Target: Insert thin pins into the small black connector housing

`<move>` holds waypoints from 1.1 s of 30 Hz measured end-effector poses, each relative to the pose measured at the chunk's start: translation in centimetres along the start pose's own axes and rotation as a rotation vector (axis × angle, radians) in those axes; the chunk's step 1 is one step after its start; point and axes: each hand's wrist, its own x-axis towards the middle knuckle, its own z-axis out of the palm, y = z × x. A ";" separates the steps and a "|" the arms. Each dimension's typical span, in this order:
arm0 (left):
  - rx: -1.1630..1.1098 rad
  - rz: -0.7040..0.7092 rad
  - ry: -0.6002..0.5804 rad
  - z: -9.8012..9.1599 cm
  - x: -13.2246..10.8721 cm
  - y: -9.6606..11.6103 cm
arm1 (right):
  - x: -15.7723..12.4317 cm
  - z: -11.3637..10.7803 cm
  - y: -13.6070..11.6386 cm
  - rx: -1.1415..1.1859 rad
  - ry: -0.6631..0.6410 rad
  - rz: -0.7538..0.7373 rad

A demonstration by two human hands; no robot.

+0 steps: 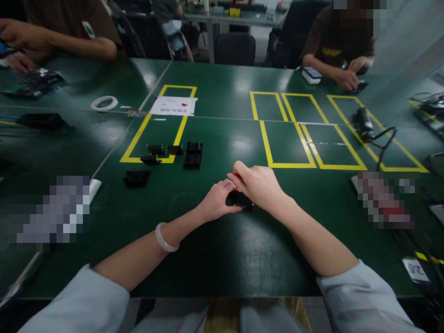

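My left hand (218,200) grips a small black plastic part (243,200) between thumb and fingers, low over the green table. Close above it, my right hand (262,187) is closed, its fingers curled against the left fingertips. Whatever the right fingers hold is hidden behind the hand. Left of my hands lie more small black parts: a pair of blocky ones (192,161), several thin upright ones (156,149) and a single one (137,177) nearer to me.
Yellow tape outlines (293,165) mark the green table (222,259). A paper label (173,106) and a white tape roll (104,103) lie at the back left. A cabled black device (364,124) lies on the right. Two people work across the table.
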 end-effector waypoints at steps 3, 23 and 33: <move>-0.011 -0.003 -0.008 0.0 0.0 0.0 | -0.1 -0.1 0.0 0.002 -0.007 0.013; -0.027 -0.032 -0.009 0.0 0.1 0.0 | -0.1 -0.2 -0.2 0.013 0.030 -0.115; -0.038 -0.016 0.010 -0.1 0.4 0.2 | -0.3 0.3 0.1 0.024 0.036 -0.100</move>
